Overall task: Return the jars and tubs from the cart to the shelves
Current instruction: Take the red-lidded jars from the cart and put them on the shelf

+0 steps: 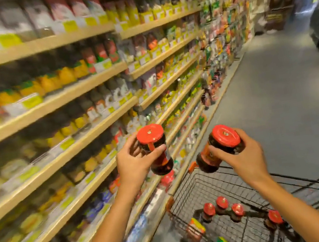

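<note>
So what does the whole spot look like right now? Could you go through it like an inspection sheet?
Surface: wooden shelves on the person's left, stocked but blurred; grey floor.
Job's things: a red-lidded jar in the left hand, another in the right hand; four more red-lidded jars standing in the wire cart.
Clutter: two colourful packs in the cart, type unclear.
Hands: left hand and right hand each grip a jar, fingers curled round it.
Cables: nothing seen.
Surroundings: shop aisle, more shelving far back, blurred.
</note>
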